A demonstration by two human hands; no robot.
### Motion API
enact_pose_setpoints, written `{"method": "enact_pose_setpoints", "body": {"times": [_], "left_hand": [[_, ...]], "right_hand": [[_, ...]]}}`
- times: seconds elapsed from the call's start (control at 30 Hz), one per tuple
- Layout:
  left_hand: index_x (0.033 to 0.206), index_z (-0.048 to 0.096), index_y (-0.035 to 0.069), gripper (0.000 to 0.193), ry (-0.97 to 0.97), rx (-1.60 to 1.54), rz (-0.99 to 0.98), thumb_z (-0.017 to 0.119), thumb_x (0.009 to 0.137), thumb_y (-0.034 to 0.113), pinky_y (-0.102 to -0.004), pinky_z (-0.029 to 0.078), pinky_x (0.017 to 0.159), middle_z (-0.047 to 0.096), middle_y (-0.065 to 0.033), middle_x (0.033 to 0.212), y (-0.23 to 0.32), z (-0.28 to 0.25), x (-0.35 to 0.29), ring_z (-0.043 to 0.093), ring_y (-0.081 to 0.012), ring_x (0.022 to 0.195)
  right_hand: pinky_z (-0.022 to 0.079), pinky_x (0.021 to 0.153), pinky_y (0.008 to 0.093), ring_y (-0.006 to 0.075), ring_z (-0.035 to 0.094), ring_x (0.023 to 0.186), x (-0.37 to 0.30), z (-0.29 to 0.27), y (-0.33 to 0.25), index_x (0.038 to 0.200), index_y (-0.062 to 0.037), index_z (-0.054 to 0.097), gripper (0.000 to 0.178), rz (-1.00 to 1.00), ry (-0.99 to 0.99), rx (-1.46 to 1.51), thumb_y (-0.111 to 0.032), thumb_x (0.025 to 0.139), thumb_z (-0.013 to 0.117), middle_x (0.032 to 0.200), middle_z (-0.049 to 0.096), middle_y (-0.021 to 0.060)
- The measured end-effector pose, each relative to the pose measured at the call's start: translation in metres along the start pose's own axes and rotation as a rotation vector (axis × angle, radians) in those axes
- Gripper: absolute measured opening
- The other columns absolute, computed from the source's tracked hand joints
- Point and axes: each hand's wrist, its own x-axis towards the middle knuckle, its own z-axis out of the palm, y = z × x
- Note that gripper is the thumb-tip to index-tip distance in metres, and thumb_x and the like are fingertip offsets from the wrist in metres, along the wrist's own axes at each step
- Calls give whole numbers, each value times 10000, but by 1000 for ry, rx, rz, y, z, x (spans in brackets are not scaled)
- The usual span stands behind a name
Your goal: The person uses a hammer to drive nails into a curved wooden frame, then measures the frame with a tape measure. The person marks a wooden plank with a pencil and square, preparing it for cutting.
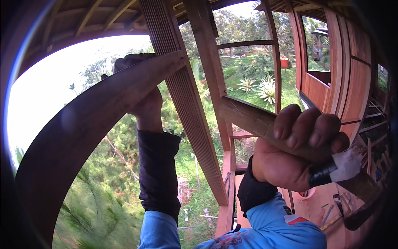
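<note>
A dark wooden board (83, 112), curved in this view, runs from the lower left up to a grooved wooden plank (188, 99). My left hand (146, 103) is behind the board with its fingers curled over the upper edge. The board hides part of that hand. On the right, my right hand (296, 145) is closed around the wooden handle (248, 117) of a tool. Black tape (322, 174) and a white wrapping circle the handle below my fist. A dark part (360, 216) shows at the tool's lower end, but its kind is unclear.
Upright timber posts (211, 79) and an open window frame (248, 43) stand ahead. Wood-panelled walls (317, 89) line the right. Loose tools and wood scraps lie on the plank floor (311, 211) at lower right. Past the open edge are green plants (91, 203) below.
</note>
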Motion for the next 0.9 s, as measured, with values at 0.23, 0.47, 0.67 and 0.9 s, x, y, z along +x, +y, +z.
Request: {"method": "enact_pose_setpoints", "body": {"times": [0.23,0.47,0.67,0.9], "left_hand": [[1093,646,-3,548,37,470,81,366,1060,467,-453,515,1002,716,-172,1057,12,-6,1,695,-294,1017],[1120,669,-43,589,-91,215,41,376,1046,463,-463,548,958,712,-199,1128,13,-24,6,703,-314,1048],[1088,561,-9,606,-157,391,27,318,1080,546,-460,480,1019,667,-205,1128,12,-15,-17,641,-321,1093],[1099,564,-4,603,-127,382,55,393,1041,571,-452,478,1023,662,-205,1113,24,-26,0,636,-326,1097]], "right_hand": [[384,493,295,63,483,536,-67,-6,70,891,-58,598,378,956,117,-584,-408,1011,671,632,513,-36],[449,608,347,149,519,693,8,-2,6,1139,-132,519,331,111,-34,-3,-442,1029,554,927,498,32],[384,398,267,59,458,425,-87,-34,64,955,-58,581,322,1234,181,-463,-360,1015,676,623,459,-46],[434,558,329,133,529,617,11,-6,-4,1062,-67,554,259,200,82,-129,-320,1034,600,804,527,28]]}}
